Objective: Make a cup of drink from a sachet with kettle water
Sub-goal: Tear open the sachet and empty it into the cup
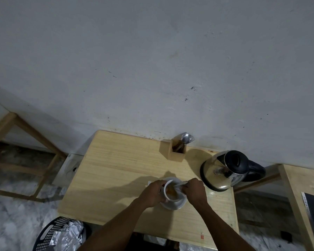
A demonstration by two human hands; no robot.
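Note:
A white cup holding brown liquid stands on a white saucer on the wooden table. My left hand grips the cup's left side. My right hand is closed on a metal spoon whose bowl end dips into the cup. The steel kettle with a black lid and handle stands just right of the cup, lid shut. No sachet is visible on the table.
A wooden holder with spoons and forks stands at the table's back edge by the wall. A black basket with silver wrappers sits on the floor at the front left. Wooden frames flank the table.

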